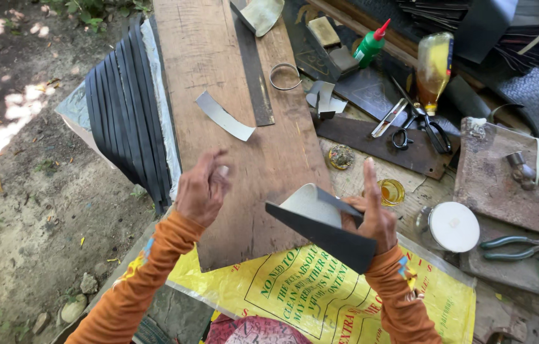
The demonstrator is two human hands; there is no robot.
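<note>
My right hand (374, 213) grips a folded dark leather piece (326, 229) with a pale grey inner side, held above the near end of a wooden board (244, 95). Its index finger points up. My left hand (202, 188) hovers over the board a little to the left of the piece, fingers loosely curled, with nothing in it. Both arms wear orange sleeves.
A pale strip (225, 116), a dark strip (253, 70) and a metal ring (285, 76) lie on the board. Scissors (416, 124), glue bottles (435, 67), a white lid (453, 226), pliers (517, 247) and a hammer (530, 171) lie right. Stacked black strips (123, 108) hang left; yellow sack (320, 296) below.
</note>
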